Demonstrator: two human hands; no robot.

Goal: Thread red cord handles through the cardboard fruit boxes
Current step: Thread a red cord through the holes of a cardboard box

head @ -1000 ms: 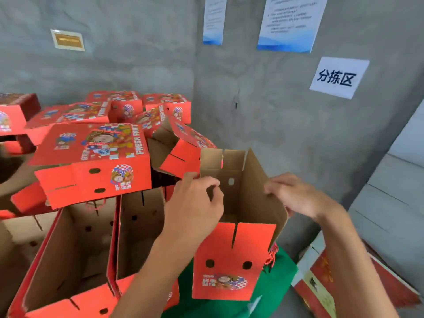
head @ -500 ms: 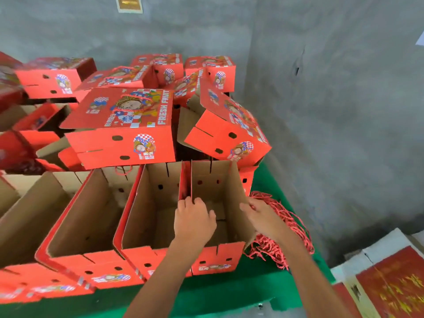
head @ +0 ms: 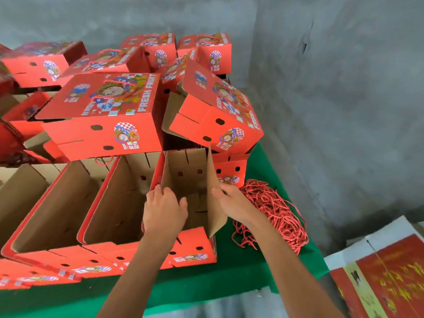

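An open red cardboard fruit box [head: 195, 251] stands on the green table [head: 241, 267], its brown inside facing up. My left hand [head: 164, 210] grips the box's left wall at the top edge. My right hand [head: 231, 200] holds the raised right flap [head: 213, 193], thumb inside. A heap of red cord handles [head: 275, 212] lies on the table just right of the box, behind my right wrist. No cord is in either hand.
Two more open boxes [head: 110, 203] stand in a row to the left. Closed printed boxes [head: 103, 115] are stacked behind, one [head: 218, 111] tilted. The grey wall is close on the right. Flat printed cartons [head: 385, 271] lie at the lower right.
The box was held up in the air and has come down onto the table beside the open boxes. Both hands stayed on its walls. The view tilted downward.
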